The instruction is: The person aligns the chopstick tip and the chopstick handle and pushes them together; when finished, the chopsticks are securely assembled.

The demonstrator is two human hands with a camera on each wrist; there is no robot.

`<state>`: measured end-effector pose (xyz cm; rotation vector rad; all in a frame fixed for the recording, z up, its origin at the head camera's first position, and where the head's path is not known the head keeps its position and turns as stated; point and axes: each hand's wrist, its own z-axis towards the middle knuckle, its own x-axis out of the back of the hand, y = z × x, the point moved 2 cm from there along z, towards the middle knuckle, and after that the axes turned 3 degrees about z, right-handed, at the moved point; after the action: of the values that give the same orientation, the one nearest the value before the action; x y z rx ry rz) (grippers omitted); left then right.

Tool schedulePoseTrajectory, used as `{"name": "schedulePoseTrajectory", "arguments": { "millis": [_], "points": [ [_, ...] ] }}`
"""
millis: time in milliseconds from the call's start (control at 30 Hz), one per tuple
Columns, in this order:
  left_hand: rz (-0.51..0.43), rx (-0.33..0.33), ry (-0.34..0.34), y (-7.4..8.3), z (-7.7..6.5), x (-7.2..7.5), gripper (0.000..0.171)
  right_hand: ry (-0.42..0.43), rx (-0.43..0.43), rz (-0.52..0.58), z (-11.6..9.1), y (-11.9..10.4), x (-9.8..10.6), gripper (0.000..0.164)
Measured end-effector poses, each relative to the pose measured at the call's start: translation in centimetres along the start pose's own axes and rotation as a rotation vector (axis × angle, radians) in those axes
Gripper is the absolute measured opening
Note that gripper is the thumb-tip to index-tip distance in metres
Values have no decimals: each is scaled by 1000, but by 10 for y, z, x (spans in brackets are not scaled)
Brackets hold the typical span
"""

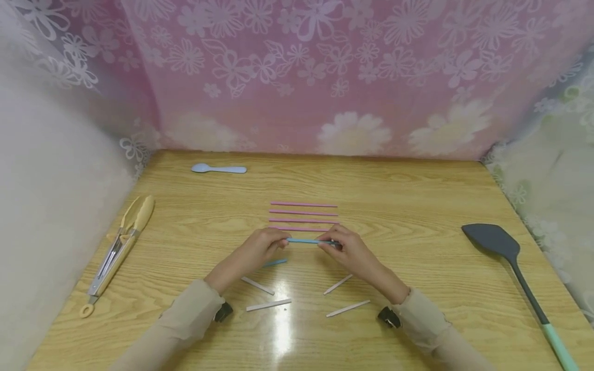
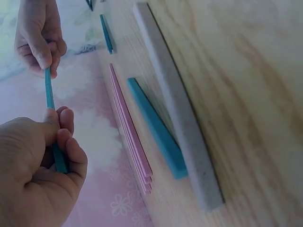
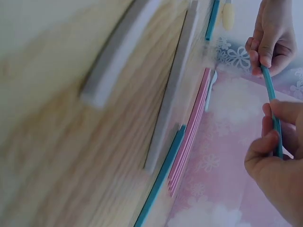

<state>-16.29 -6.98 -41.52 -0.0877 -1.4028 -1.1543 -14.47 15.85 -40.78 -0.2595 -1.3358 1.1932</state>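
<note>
A teal chopstick [image 1: 302, 240] is held level between both hands, lifted off the table in the wrist views. My left hand [image 1: 264, 246] pinches one end with curled fingers; my right hand [image 1: 349, 251] grips the other. Just beyond lie several parallel pink chopsticks [image 1: 303, 212]. Another teal chopstick [image 1: 277, 263] rests by my left hand, partly covered by it in the head view. On the right side a further teal chopstick [image 3: 158, 177] shows in the right wrist view. Several pale grey chopsticks, such as one [image 1: 269, 305] on the left and one [image 1: 348, 308] on the right, lie between the forearms.
Yellow-handled tongs [image 1: 116, 252] lie at the table's left. A light blue spoon [image 1: 220, 169] is near the back edge. To the right lies a dark spatula [image 1: 498, 242] with a mint handle. Flowered pink cloth [image 1: 297, 103] hangs behind the wooden table [image 1: 408, 201].
</note>
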Motion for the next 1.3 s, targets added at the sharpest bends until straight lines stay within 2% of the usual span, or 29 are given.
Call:
{"name": "schedulePoseTrajectory", "arguments": {
  "millis": [233, 367, 500, 700, 833, 1100, 1300],
  "points": [
    [-30, 37, 16, -8, -4, 2, 21, -66, -40, -3, -1, 9, 1, 27],
    [-32, 73, 14, -10, -6, 4, 23, -40, -11, -38, 0, 14, 2, 24],
    [-30, 159, -19, -16, -8, 5, 25, -18, -7, -81, 2, 19, 5, 19],
    [-22, 280, -38, -21, -6, 5, 19, -63, -75, -111, 4, 27, 8, 14],
    [-25, 289, -48, -25, -4, 2, 18, -104, -130, -122, 7, 34, 6, 12],
    [-5, 284, -70, -32, 2, -4, 17, -173, -186, -175, 13, 47, 4, 11],
    [7, 320, -66, -35, 4, -7, 15, -204, -204, -198, 17, 49, 2, 10]
  ]
}}
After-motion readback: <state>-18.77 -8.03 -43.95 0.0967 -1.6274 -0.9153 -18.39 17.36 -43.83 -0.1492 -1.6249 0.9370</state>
